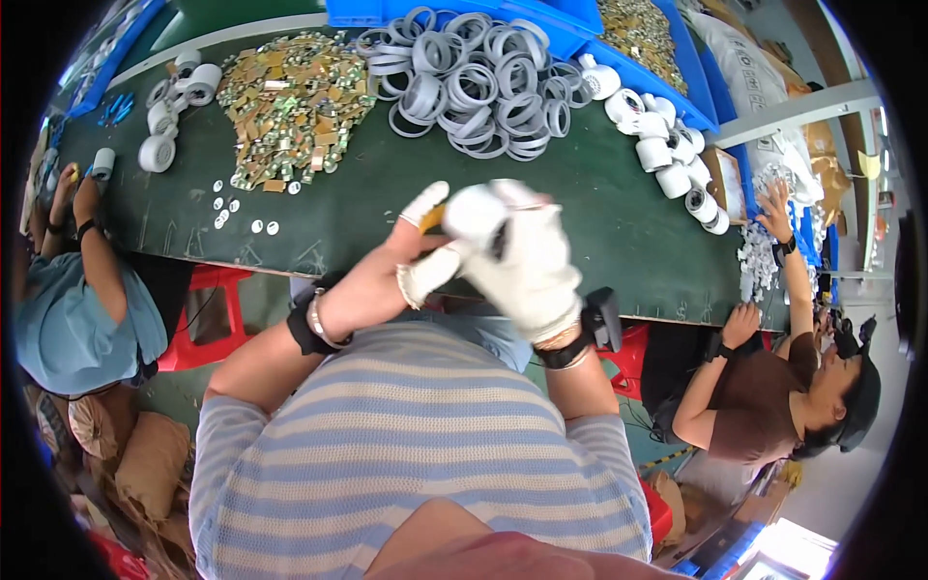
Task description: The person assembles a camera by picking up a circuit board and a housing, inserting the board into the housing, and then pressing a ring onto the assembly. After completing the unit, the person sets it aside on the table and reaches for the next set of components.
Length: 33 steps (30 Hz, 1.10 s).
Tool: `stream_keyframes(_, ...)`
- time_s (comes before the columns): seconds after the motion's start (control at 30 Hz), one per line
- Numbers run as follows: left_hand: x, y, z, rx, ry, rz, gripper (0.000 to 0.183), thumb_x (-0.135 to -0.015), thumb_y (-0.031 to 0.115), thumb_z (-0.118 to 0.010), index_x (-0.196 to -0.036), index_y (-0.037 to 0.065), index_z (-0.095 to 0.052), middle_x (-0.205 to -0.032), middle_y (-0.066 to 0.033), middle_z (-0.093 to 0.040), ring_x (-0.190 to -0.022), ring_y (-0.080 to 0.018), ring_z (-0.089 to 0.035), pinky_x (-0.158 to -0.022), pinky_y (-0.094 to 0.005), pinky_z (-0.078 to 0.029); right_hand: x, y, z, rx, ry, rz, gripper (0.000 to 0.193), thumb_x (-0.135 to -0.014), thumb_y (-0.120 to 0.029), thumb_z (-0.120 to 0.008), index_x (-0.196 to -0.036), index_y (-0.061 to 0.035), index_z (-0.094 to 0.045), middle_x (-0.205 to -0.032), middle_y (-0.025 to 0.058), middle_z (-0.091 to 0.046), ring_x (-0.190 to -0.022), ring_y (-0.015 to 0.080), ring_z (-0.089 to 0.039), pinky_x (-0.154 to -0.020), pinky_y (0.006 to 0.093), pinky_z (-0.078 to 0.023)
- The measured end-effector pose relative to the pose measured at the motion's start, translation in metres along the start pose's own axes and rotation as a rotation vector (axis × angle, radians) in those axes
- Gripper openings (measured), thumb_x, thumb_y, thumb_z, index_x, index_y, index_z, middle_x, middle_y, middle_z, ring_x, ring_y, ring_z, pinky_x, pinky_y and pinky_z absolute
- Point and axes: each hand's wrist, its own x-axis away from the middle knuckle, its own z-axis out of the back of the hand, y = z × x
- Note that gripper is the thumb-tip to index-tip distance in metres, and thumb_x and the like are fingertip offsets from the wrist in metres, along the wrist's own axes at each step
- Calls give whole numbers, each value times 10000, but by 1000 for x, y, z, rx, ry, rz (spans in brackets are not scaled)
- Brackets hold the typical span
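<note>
My right hand, in a white glove, is wrapped round a white cylindrical housing with a dark opening at its side. Facing it is my left hand, bare but for white finger cots on several fingertips. Between those fingers a small yellow-brown piece shows against the left side of the housing; motion blurs it, and its kind is unclear. Both hands are held above the near edge of the green table. Beyond them lie a pile of small circuit boards and a heap of grey rings.
White housings stand in groups at left and right. Several white discs lie left of my hands. Blue bins line the back. Co-workers sit either side: one in a blue shirt, one in a brown shirt.
</note>
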Motion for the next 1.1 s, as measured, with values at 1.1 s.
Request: stream_keyframes(1.1,32,53,34,-1173,-191,-214,725,-708,113,-855,-1387,249,-641,-1059,-75,-672,-830,-336,-680,-680,-406,-560,6,12,24,-406,-275,270,315,-756,-13,-841,-990,-211,-768,-1307,117,-676,-1064,289,-648,-839,361,-559)
